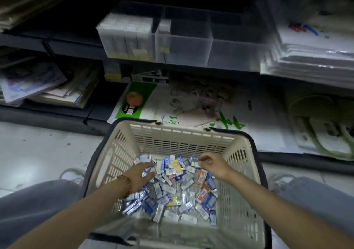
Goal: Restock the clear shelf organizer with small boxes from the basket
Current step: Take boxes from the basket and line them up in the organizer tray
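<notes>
A cream plastic basket [118, 149] with dark handles sits on the floor between my knees. Several small boxes [172, 189], blue, white, orange and yellow, cover its bottom. My left hand [140, 176] reaches into the pile at the left and its fingers curl round a small blue and white box [146, 171]. My right hand [212, 163] hovers over the far right of the pile, fingers curled, pinching a small blue box [195, 159]. The clear shelf organizer [182, 45] stands on the shelf ahead. Its left compartment is full of white boxes, the middle holds one or two, the right looks bare.
Stacks of paper goods [314, 43] fill the shelf right of the organizer. Magazines [32, 82] lie on the lower left shelf. Flat printed sheets [201, 103] and slippers [325, 131] lie on the bottom shelf behind the basket. My knees flank the basket.
</notes>
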The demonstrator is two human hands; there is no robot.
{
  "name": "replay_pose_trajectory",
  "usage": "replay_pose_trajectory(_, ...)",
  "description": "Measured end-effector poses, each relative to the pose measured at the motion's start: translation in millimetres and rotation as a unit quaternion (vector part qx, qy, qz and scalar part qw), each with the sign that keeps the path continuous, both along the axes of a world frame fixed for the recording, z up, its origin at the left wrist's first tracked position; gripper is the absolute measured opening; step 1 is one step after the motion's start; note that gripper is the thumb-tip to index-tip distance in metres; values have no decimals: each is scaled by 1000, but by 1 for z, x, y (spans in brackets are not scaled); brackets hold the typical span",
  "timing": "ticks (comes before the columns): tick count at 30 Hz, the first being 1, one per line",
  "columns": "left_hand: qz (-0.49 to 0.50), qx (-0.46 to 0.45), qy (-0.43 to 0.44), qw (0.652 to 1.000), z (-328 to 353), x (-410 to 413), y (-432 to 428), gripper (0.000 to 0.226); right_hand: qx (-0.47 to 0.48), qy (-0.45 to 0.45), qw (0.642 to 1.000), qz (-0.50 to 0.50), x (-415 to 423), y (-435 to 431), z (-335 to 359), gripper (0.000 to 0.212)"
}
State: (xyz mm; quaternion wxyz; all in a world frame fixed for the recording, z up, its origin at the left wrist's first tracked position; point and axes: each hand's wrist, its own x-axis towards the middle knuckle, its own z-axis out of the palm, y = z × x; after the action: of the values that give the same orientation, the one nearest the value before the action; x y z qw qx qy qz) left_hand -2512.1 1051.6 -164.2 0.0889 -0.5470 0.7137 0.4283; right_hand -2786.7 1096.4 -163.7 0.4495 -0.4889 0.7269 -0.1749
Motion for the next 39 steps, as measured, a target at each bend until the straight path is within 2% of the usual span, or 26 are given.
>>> replay_pose_trajectory(2, 16, 70, -4, 997, -29, -4, 8, 43, 63, 20, 997, -27, -7, 14, -38, 31)
replay_pose_trajectory(4, 30, 84, 3, 996, -49, -9, 14, 39, 102, 44, 993, -49, -15, 25, -66, 36)
replay_pose_trajectory(6, 62, 84, 22, 994, -62, -13, 17, 38, 84, 61, 993, -56, -20, 29, -85, 40)
replay_pose_trajectory(10, 136, 90, 71, 984, -75, -21, 18, 40, 81, 62, 991, -84, -15, 23, -105, 70)
replay_pose_trajectory(13, 178, 75, 88, 977, -81, -25, 17, 43, 77, 71, 987, -122, -9, 19, -118, 76)
replay_pose_trajectory(18, 220, 65, 115, 966, -92, -29, 19, 40, 90, 28, 984, -151, -14, 21, -135, 67)
replay_pose_trajectory(22, 222, 64, 119, 966, -97, -28, 20, 37, 61, -5, 982, -178, -18, 25, -135, 35)
replay_pose_trajectory(27, 232, 68, 132, 961, -89, -32, 20, 37, 24, 28, 991, -132, -11, 21, -111, 35)
replay_pose_trajectory(29, 209, 71, 128, 967, -82, -36, 21, 35, 24, -13, 987, -158, -8, 14, -94, 24)
replay_pose_trajectory(31, 190, 87, 146, 967, -74, -41, 21, 33, 16, -118, 970, -212, -4, 3, -72, 8)
replay_pose_trajectory(32, 192, 98, 164, 963, -69, -45, 21, 34, 10, -181, 957, -226, -1, -3, -60, 9)
replay_pose_trajectory(35, 229, 131, 229, 937, -55, -61, 21, 37, 20, -290, 938, -188, 14, -9, -32, 13)
replay_pose_trajectory(37, 273, 142, 277, 910, -46, -68, 22, 37, 38, -317, 936, -149, 24, -7, -24, 7)
replay_pose_trajectory(39, 285, 116, 291, 906, -39, -67, 23, 31, 59, -332, 933, -121, 28, -2, -22, 8)
